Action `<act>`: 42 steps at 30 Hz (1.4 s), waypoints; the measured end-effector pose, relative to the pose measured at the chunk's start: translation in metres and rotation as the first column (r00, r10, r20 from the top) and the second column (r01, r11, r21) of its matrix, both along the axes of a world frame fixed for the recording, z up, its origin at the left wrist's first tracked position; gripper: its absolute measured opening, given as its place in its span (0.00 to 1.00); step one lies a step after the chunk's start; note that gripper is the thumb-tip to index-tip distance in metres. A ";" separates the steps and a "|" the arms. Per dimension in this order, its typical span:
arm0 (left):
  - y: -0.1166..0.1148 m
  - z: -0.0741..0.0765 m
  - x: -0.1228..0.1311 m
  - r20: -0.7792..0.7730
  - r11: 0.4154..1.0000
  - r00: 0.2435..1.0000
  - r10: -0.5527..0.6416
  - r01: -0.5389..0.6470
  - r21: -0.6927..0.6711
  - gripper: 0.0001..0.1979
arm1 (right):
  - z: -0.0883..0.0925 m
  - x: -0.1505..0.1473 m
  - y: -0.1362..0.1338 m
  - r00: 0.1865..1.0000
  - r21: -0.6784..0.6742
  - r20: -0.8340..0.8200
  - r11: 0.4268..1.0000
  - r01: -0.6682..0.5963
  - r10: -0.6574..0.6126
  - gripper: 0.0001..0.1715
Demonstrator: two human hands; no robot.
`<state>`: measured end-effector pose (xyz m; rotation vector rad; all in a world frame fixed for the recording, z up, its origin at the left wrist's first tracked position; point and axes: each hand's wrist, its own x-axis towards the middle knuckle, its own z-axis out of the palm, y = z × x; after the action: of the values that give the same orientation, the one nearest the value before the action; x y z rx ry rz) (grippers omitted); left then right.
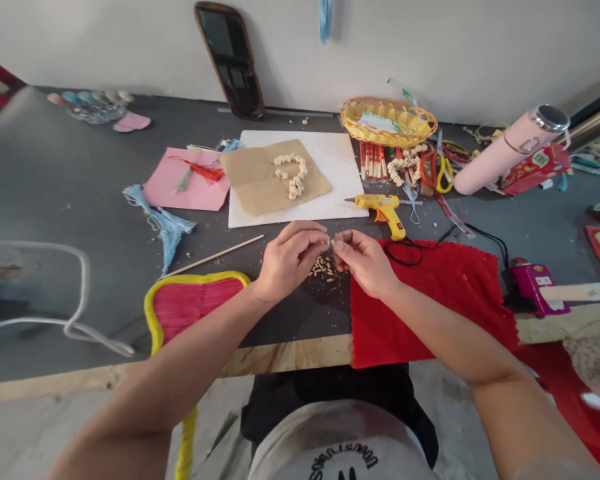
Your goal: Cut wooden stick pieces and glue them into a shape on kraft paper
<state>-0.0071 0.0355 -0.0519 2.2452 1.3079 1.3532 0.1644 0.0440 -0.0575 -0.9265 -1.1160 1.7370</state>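
Observation:
My left hand (295,257) and my right hand (364,261) meet over the front part of the table, their fingertips almost touching. The right thumb and index finger pinch a small pale piece (333,244), like a short cut of wooden stick. Closed too, the left fingers are pinched together, and what sits in them is too small to make out. Just below lies a loose pile of short wooden pieces (323,268). Beyond the hands, a curved shape built of similar pieces (297,175) rests on brown paper (253,180) over a white board (345,190).
A yellow glue gun (387,212) lies right of the board, its cord crossing a red cloth (425,293). Scissors (444,175), a wicker basket (420,128) and a pink flask (510,148) stand behind. Leftward are a thin stick (215,255), a blue tassel (166,230) and a yellow-edged pink fan (180,310).

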 end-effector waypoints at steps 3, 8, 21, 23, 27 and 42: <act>0.001 0.000 0.000 -0.015 1.000 1.000 -0.001 0.002 0.030 0.03 | 0.000 -0.001 0.000 1.000 -0.002 -0.007 1.000 -0.002 0.002 0.18; 0.002 -0.001 0.001 -0.004 0.997 1.000 -0.027 0.027 0.076 0.03 | 0.000 -0.001 0.000 1.000 -0.008 -0.009 1.000 -0.002 0.002 0.20; 0.002 0.000 0.000 -0.003 0.996 1.000 -0.027 0.027 0.080 0.03 | -0.001 0.001 0.002 1.000 0.025 -0.007 1.000 -0.001 0.001 0.19; 0.002 0.000 -0.001 -0.003 0.997 1.000 -0.024 0.025 0.073 0.03 | 0.000 0.002 0.002 1.000 0.058 0.013 0.998 0.010 -0.011 0.18; 0.002 0.000 -0.001 0.002 0.997 0.999 -0.049 0.048 0.068 0.03 | 0.003 0.003 0.002 0.997 0.111 0.083 0.994 -0.004 -0.006 0.19; 0.001 -0.001 -0.002 0.013 0.997 0.997 -0.071 0.071 0.043 0.04 | 0.006 0.002 0.001 0.991 0.138 0.131 0.990 -0.037 0.019 0.21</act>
<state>-0.0095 0.0364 -0.0531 2.2820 1.1937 1.3823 0.1667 0.0455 -0.0514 -0.9504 -1.3232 1.6162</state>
